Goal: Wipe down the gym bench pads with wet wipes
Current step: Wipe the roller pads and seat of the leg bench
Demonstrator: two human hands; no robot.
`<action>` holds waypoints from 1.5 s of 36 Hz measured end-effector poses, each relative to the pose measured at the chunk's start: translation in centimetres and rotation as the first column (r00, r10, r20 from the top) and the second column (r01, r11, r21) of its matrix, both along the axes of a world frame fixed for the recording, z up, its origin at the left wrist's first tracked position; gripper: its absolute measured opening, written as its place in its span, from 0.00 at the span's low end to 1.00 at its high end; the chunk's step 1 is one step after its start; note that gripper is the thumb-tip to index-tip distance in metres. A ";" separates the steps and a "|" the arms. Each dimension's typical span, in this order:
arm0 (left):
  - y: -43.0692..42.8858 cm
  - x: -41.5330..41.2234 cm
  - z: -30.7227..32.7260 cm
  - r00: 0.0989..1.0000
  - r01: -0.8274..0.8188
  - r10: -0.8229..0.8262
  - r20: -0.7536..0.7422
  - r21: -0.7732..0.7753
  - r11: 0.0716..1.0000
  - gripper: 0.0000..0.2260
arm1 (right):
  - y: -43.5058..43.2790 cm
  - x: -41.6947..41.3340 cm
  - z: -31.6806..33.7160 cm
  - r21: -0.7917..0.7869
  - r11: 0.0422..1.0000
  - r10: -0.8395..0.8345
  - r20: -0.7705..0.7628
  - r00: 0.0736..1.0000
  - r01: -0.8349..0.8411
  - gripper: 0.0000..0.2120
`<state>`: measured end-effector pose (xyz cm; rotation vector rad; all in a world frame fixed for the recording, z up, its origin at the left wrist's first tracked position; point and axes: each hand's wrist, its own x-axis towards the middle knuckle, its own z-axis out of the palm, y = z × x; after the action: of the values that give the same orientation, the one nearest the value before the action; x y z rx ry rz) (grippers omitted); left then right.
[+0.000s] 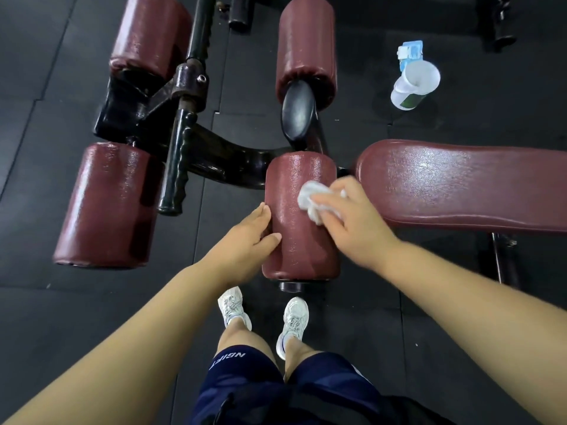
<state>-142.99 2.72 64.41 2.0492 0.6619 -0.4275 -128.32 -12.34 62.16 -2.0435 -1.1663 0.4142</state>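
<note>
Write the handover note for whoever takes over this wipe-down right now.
Right hand: holds a crumpled wet wipe against the top of the near roller pad.
Left hand: rests open on that pad's left side.
Wipes pack and plastic tub sit on the floor beyond the long bench pad.
Done: unclear; the bench pad and the left roller pad shine.
Left: finish this roller, then check the others.

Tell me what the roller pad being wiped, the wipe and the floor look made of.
The roller pad: maroon vinyl or leatherette over padding, probably; glossy, fine-grained, with a wet sheen. The wipe: thin white nonwoven cloth or paper, crumpled softly; blurred. The floor: matte black rubber tiles, judging by the seams and specks.
</note>
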 end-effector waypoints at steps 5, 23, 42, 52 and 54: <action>-1.0 1.1 1.6 1.000 -0.020 0.017 0.022 0.148 0.989 0.24 | -4.7 -2.8 0.1 -0.053 0.984 0.163 -0.082 0.983 -0.167 0.15; -1.4 0.4 1.3 0.996 -0.085 0.084 -0.029 -0.013 0.996 0.19 | 5.1 4.8 0.1 -0.087 0.972 -0.224 -0.037 0.974 0.220 0.10; -2.9 0.8 1.0 0.995 0.061 -0.042 -0.092 0.221 0.973 0.27 | -0.5 2.7 -1.1 -0.050 0.999 -0.011 0.039 0.999 0.013 0.07; -0.8 -0.2 0.3 0.997 -0.082 0.082 -0.010 0.000 0.997 0.14 | 3.0 4.5 -0.8 -0.072 0.971 -0.231 -0.050 0.972 0.227 0.09; -0.7 0.0 0.2 0.998 -0.060 0.061 -0.015 0.069 0.996 0.12 | 1.1 2.3 -0.6 -0.037 0.987 -0.159 -0.050 0.986 0.157 0.07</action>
<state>-142.97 2.03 64.64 2.0867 0.7558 -0.3922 -126.04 -11.20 61.55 -2.1228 -0.9636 0.4099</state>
